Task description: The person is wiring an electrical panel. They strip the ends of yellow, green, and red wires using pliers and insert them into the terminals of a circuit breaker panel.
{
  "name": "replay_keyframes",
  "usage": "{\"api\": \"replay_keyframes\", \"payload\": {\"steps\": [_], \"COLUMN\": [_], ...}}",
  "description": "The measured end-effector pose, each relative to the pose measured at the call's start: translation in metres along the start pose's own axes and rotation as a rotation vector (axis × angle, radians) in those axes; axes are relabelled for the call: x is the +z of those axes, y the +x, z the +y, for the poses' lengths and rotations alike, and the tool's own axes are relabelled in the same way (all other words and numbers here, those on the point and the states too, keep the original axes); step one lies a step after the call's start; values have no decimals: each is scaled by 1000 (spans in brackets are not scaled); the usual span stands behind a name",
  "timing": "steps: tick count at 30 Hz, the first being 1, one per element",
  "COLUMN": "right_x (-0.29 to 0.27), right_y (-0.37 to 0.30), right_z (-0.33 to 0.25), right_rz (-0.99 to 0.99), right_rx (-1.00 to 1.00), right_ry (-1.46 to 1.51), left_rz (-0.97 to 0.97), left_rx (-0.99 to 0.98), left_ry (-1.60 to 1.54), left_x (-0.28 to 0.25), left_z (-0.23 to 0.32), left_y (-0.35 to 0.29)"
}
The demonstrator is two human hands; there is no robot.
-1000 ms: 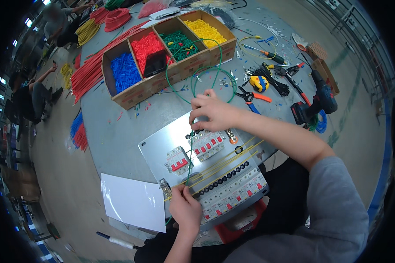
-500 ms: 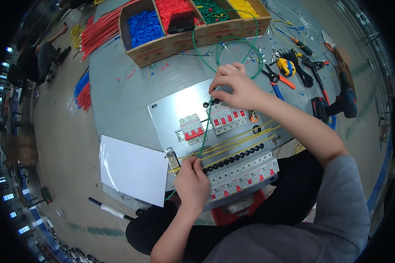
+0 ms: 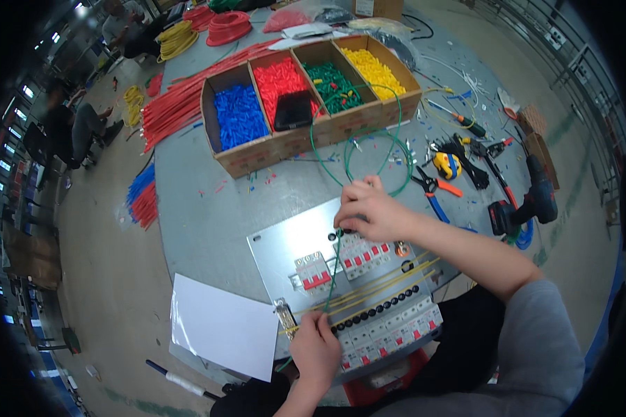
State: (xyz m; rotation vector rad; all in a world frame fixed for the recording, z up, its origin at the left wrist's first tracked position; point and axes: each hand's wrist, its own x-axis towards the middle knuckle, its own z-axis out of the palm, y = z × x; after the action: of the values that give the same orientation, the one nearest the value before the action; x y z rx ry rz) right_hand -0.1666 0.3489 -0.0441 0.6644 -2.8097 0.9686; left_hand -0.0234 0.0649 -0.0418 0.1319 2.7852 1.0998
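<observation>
A green wire (image 3: 334,274) runs taut between my hands, across a metal mounting plate (image 3: 275,243). My right hand (image 3: 375,214) pinches it above the upper row of circuit breakers (image 3: 363,257). Lower down, near a small metal terminal bar (image 3: 285,317), my left hand (image 3: 316,353) has its fingers closed on the same wire. The wire passes beside a breaker with a wide red lever (image 3: 316,278). Yellow wires (image 3: 375,293) cross the plate above a row of black round fittings (image 3: 375,311) and the lower breaker row (image 3: 389,339). Beyond my right hand the wire's slack lies in loops.
A divided cardboard box (image 3: 257,154) of coloured sleeves holds a black phone (image 3: 293,111). Cutting pliers (image 3: 435,186), a yellow tape measure (image 3: 446,165) and a cordless drill (image 3: 528,201) lie right. A white sheet (image 3: 222,326) lies left. Two people sit at far left.
The view has tilted up, so the bench sits lower in the picture and coils of cable show at the back. Both hands keep their hold on the green wire, little changed against the plate.
</observation>
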Motion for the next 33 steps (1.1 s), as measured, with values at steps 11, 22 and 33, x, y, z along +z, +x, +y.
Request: {"api": "replay_keyframes", "payload": {"steps": [11, 22, 33], "right_x": [1, -7, -55], "right_y": [1, -10, -33], "right_z": [-4, -14, -150], "right_rz": [-5, 94, 151], "right_rx": [86, -49, -473], "right_ry": [-28, -229, -534], "left_rz": [-19, 22, 322], "left_rx": [-51, 53, 377], "left_ry": [-17, 23, -28], "left_x": [2, -5, -33], "left_z": [-1, 6, 54], "left_y": [-1, 0, 4]}}
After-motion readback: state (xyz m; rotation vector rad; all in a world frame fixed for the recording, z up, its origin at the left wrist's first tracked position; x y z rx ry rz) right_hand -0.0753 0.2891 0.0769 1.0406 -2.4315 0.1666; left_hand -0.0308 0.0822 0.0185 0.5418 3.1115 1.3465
